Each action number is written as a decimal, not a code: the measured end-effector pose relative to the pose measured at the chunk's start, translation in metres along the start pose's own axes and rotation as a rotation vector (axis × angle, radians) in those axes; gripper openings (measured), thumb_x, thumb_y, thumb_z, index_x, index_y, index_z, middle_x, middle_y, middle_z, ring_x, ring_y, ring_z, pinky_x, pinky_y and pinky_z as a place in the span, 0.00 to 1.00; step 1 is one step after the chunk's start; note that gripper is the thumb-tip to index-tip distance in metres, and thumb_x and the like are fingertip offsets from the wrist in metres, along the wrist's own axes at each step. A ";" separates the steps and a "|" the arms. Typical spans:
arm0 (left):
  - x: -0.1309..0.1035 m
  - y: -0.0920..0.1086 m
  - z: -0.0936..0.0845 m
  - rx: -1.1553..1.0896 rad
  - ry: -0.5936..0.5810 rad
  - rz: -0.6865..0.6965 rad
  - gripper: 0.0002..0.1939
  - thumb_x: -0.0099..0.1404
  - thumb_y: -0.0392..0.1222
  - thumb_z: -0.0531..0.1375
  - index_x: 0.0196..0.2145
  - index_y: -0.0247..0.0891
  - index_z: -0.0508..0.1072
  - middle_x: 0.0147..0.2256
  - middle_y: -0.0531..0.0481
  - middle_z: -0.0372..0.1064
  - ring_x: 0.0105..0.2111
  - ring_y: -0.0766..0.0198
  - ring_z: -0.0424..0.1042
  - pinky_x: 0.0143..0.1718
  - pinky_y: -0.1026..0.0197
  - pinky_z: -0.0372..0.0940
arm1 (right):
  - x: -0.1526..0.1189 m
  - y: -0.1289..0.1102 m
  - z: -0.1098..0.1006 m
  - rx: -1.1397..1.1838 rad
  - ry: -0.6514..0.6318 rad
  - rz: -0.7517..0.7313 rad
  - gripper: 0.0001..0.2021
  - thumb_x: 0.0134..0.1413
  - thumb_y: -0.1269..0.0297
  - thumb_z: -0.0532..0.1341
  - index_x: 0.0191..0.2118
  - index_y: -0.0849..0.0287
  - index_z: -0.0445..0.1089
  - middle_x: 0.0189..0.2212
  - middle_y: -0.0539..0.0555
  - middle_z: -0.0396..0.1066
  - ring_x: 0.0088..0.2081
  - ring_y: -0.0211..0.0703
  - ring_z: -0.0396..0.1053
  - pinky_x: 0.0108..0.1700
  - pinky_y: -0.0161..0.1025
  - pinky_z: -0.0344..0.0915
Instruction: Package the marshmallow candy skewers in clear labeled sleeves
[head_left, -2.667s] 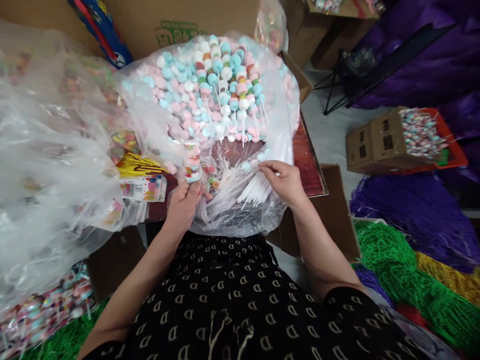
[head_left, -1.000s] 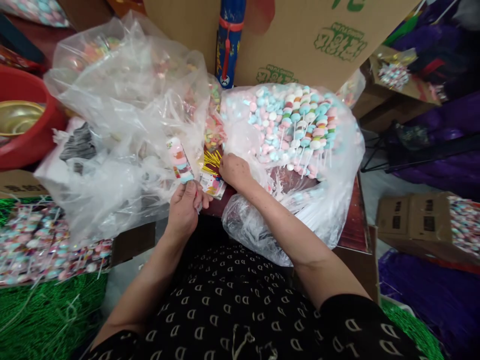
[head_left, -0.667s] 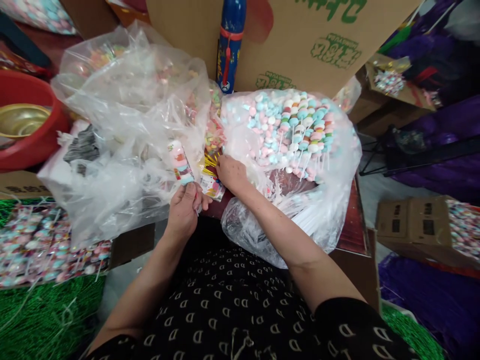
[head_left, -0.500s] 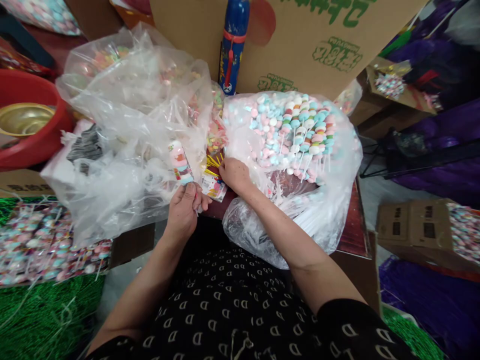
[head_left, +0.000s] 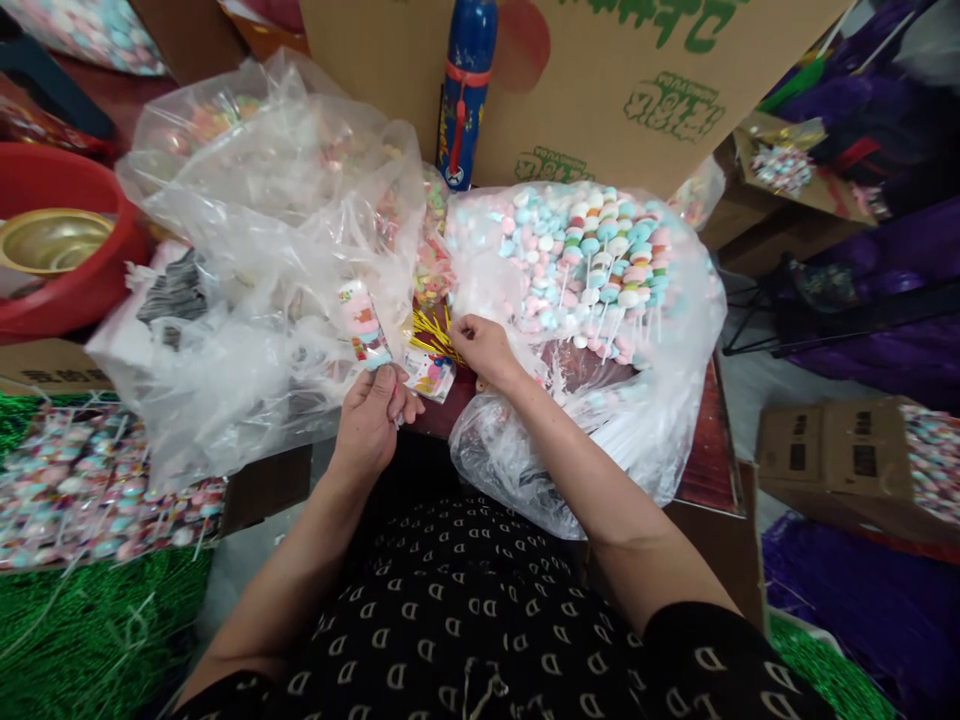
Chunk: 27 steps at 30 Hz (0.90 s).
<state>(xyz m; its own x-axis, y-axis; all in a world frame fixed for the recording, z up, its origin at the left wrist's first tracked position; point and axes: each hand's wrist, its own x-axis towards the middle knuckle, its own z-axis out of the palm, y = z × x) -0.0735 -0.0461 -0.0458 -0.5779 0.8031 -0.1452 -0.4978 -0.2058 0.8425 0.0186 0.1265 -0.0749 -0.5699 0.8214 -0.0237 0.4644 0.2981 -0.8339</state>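
My left hand [head_left: 369, 415] is closed on the lower end of a wrapped marshmallow skewer [head_left: 363, 325], which stands up from the fingers over a clear plastic bag [head_left: 262, 340]. To its right, my right hand [head_left: 486, 350] has its fingers pinched together at the right edge of a pile of gold twist ties [head_left: 433, 332]. Whether a tie is between those fingers is too small to tell. Just below the ties lies a small printed packet [head_left: 429, 376]. Unwrapped marshmallow skewers [head_left: 615, 250] rest on loose pink, white and blue marshmallows [head_left: 532, 245] in a bag at the right.
A blue bottle [head_left: 466, 95] stands before a large cardboard box [head_left: 585, 90]. At the left are a red basin [head_left: 124, 255] with a gold bowl [head_left: 56, 240] and a box of wrapped skewers [head_left: 97, 485]. More boxes [head_left: 832, 450] stand at the right.
My right hand has moved slightly right, away from the middle of the gold ties, and more of them show. My left hand and the wrapped skewer have barely shifted.
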 end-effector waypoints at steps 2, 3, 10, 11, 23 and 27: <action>-0.001 0.001 0.001 -0.006 0.001 -0.014 0.23 0.58 0.58 0.73 0.29 0.38 0.71 0.14 0.63 0.53 0.15 0.72 0.60 0.25 0.64 0.67 | -0.002 0.000 0.000 0.059 0.024 0.021 0.06 0.55 0.66 0.60 0.28 0.58 0.69 0.27 0.47 0.72 0.31 0.36 0.67 0.35 0.33 0.61; -0.001 0.002 0.002 -0.006 0.000 -0.019 0.23 0.58 0.58 0.73 0.29 0.38 0.71 0.14 0.63 0.53 0.14 0.72 0.59 0.23 0.65 0.66 | -0.003 0.000 -0.001 0.100 0.021 0.046 0.06 0.55 0.66 0.60 0.27 0.57 0.68 0.25 0.46 0.70 0.28 0.35 0.66 0.32 0.33 0.60; -0.004 0.002 0.011 0.046 -0.063 -0.073 0.22 0.61 0.59 0.71 0.29 0.38 0.70 0.15 0.63 0.51 0.14 0.75 0.52 0.20 0.67 0.62 | -0.013 -0.012 -0.012 0.491 -0.072 0.204 0.11 0.59 0.56 0.61 0.30 0.53 0.62 0.19 0.42 0.67 0.16 0.31 0.56 0.18 0.30 0.51; -0.003 0.001 0.013 0.049 -0.069 -0.089 0.22 0.62 0.59 0.70 0.29 0.38 0.70 0.15 0.63 0.51 0.13 0.75 0.51 0.19 0.67 0.60 | -0.018 -0.016 -0.016 0.507 -0.061 0.180 0.12 0.58 0.54 0.63 0.30 0.53 0.62 0.19 0.41 0.66 0.16 0.31 0.57 0.18 0.30 0.52; 0.001 -0.015 0.036 0.176 -0.094 -0.269 0.17 0.58 0.46 0.71 0.26 0.40 0.65 0.17 0.63 0.50 0.15 0.76 0.46 0.14 0.70 0.43 | -0.087 -0.031 -0.058 -0.168 -0.099 -0.259 0.02 0.54 0.67 0.59 0.30 0.56 0.67 0.23 0.47 0.70 0.25 0.36 0.66 0.30 0.33 0.58; -0.004 -0.016 0.044 0.201 -0.168 -0.264 0.14 0.61 0.45 0.68 0.28 0.39 0.67 0.18 0.62 0.50 0.17 0.75 0.48 0.16 0.69 0.45 | -0.088 -0.026 -0.062 -0.397 -0.044 -0.290 0.04 0.55 0.68 0.58 0.32 0.56 0.69 0.24 0.51 0.72 0.25 0.39 0.67 0.31 0.35 0.58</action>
<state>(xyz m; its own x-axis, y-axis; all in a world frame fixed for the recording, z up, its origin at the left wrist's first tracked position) -0.0343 -0.0216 -0.0357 -0.3240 0.8980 -0.2976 -0.4685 0.1209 0.8751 0.0989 0.0763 -0.0164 -0.7381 0.6582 0.1482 0.4999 0.6811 -0.5350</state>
